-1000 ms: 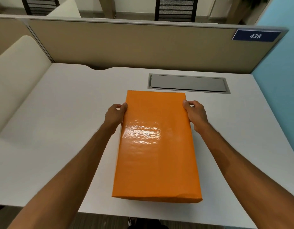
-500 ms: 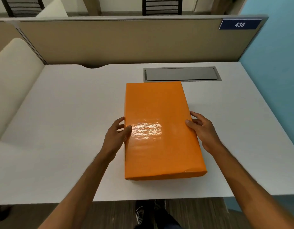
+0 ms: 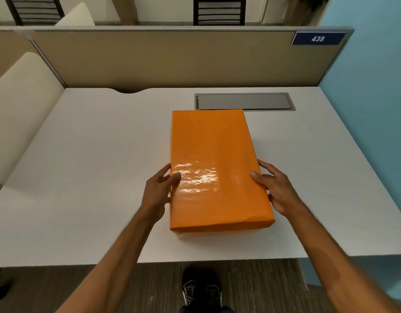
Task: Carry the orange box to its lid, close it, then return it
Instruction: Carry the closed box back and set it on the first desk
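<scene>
Looking closed already: orange box [image 3: 214, 168] lies flat on the white desk [image 3: 93, 177], lid on, far end just short of the grey cable hatch [image 3: 244, 101]. Judging by that, only the release is left. Left hand [image 3: 157, 192] and right hand [image 3: 277, 190] flank its long sides, fingers spread, thumbs on the top edge, loose contact rather than a clamp

Orange box [image 3: 214, 168] on white desk [image 3: 89, 168]
</scene>
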### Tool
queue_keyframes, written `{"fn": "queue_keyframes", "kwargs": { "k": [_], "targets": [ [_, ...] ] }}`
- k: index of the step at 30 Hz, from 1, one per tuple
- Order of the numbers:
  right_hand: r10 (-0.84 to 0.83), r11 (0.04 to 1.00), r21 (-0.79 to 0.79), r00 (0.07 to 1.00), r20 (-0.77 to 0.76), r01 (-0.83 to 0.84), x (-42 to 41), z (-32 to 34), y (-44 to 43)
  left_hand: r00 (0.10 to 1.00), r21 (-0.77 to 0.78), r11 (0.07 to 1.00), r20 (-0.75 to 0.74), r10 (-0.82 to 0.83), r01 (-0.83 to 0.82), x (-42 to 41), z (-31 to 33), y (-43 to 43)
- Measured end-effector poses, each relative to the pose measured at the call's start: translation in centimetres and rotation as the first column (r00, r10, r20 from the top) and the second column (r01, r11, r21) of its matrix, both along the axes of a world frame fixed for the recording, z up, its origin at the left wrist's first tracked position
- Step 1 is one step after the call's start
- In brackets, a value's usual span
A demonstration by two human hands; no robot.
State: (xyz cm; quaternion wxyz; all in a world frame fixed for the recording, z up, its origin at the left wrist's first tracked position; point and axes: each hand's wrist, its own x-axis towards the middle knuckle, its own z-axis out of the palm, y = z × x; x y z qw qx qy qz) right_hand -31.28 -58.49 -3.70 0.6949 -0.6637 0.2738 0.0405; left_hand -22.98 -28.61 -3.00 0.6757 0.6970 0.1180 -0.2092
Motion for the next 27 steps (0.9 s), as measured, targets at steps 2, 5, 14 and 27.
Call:
{"fn": "queue_keyframes", "kwargs": {
  "k": [2,5,14,27],
  "targets": [
    [0.002,1.0,0.001,1.0,0.002,-0.002,0.2,0.2,-0.1,1.0,-0.018,1.0,-0.019,0.01,-0.01,-0.1,0.2,-0.2],
    [0.012,1.0,0.006,1.0,0.002,-0.012,0.4,0.6,-0.2,1.0,-0.022,1.0,-0.025,0.013,-0.014,-0.1,0.4,0.0],
    [0.08,0.996,0.03,0.995,0.059,-0.082,3.5,2.2,2.1,0.998,0.03,0.999,0.05,0.033,-0.034,1.1,2.6,3.4],
    [0.155,0.985,0.051,0.977,0.146,-0.164,14.9,4.8,12.2,0.986,0.136,0.99,0.166,0.012,-0.035,9.3,7.2,13.1]
  ]
}}
